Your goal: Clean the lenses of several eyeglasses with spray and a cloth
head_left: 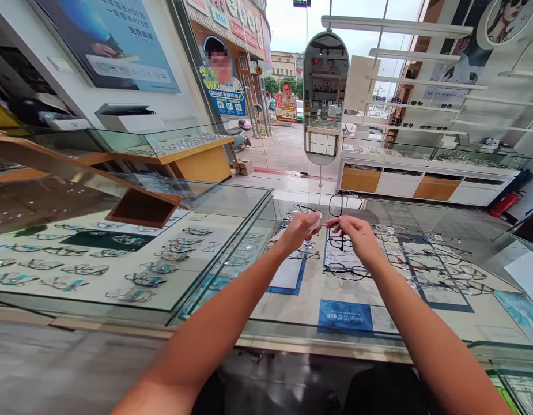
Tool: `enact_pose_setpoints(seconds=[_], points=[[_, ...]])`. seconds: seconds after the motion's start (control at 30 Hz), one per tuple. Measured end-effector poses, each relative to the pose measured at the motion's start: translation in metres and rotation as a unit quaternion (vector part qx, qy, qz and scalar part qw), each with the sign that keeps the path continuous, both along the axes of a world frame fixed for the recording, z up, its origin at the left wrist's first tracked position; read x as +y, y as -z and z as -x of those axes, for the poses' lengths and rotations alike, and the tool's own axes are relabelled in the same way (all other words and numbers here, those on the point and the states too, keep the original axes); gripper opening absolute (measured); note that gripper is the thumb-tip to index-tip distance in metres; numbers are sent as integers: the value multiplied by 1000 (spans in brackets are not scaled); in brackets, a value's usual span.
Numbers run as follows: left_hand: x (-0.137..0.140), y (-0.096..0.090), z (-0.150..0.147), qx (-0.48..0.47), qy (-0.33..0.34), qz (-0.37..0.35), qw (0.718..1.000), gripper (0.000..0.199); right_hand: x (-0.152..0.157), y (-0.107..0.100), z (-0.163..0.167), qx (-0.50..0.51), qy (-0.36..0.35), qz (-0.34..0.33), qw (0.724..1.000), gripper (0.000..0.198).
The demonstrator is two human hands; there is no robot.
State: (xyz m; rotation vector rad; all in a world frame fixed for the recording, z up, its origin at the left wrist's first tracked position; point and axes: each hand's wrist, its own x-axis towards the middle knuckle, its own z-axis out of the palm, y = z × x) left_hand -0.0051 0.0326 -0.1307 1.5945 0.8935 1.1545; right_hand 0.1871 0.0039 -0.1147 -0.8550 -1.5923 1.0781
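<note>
Over the glass display case (249,337), my right hand (356,230) pinches a pair of dark-framed eyeglasses (341,196) in front of me. Their thin rims show above and below the fingers. To the left, my left hand (301,229) is closed on a small white piece (317,223), perhaps a cloth, mostly covered by the fingers. That hand is close beside the glasses; whether it touches them I cannot tell. Inside the case, beneath my right wrist, lies another dark pair of eyeglasses (346,271).
Several eyeglasses (422,266) lie in rows under the glass, with more in the left case (84,269). A blue card (345,316) lies near the front edge. An oval mirror (325,98) stands behind. A brown wooden piece (143,206) juts in from the left.
</note>
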Motion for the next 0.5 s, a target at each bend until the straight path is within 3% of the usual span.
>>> enact_pose_setpoints(seconds=[0.17, 0.3, 0.4, 0.5], points=[[-4, 6, -6, 82, 23, -76, 994, 58, 3, 2, -1, 36, 27, 13, 999, 53], [-3, 6, -5, 57, -3, -80, 995, 60, 3, 4, 0, 43, 20, 15, 999, 51], [6, 5, 5, -10, -73, -76, 994, 61, 5, 4, -2, 61, 18, 21, 998, 50], [26, 9, 27, -49, -203, -96, 973, 49, 8, 4, -4, 72, 24, 32, 997, 49]])
